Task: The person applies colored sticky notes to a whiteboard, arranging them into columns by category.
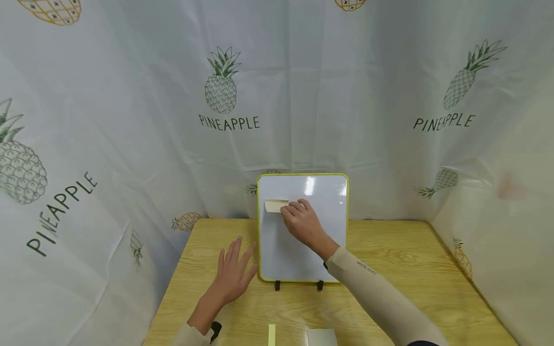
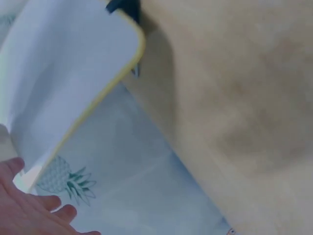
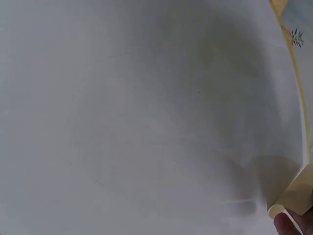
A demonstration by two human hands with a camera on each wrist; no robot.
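A small whiteboard [image 1: 281, 250] with a yellow frame stands upright on the table. Against its upper left part, my right hand [image 1: 303, 223] pinches the right end of a pale yellow slip of paper [image 1: 274, 206], which looks like a sticky note. In the right wrist view the paper [image 3: 296, 193] curls at the fingertips, near the board's yellow edge. My left hand [image 1: 233, 274] is spread beside the board's lower left edge and holds nothing. The left wrist view shows its fingers near the frame, partly cut off by the picture's edge.
Two black stand feet [image 1: 277, 285] jut out under the board. At the table's near edge lie a thin yellow strip [image 1: 271, 335] and a grey flat block [image 1: 322, 337], both cut off by the frame. A pineapple-print curtain [image 1: 303, 96] surrounds the wooden table [image 1: 398, 269].
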